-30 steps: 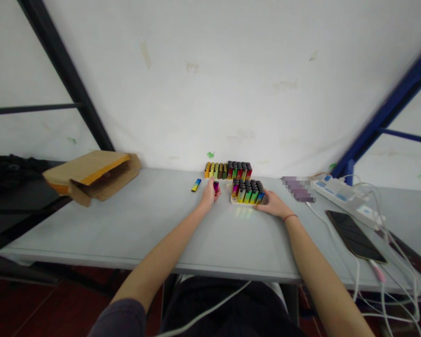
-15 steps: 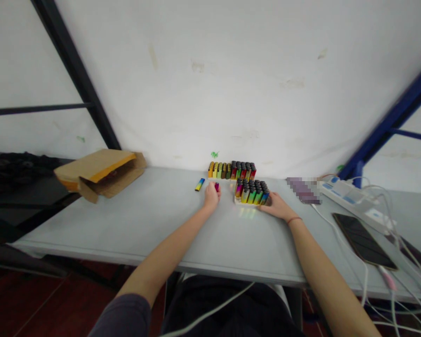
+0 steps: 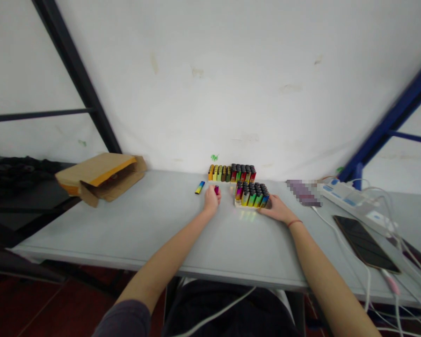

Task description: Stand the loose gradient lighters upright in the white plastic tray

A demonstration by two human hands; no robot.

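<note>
Centrally, rainbow-gradient disposable lighters (image 3: 250,194) with black tops stand upright in a pale tray (image 3: 239,204) on the grey surface (image 3: 133,229), left hand (image 3: 211,201) curled around a magenta lighter (image 3: 216,190), right hand (image 3: 275,209) open against the tray's right end

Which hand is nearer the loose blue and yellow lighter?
Left. The left hand sits just right of the lighter; the right hand is far to its right, past the lighter tray.
</note>
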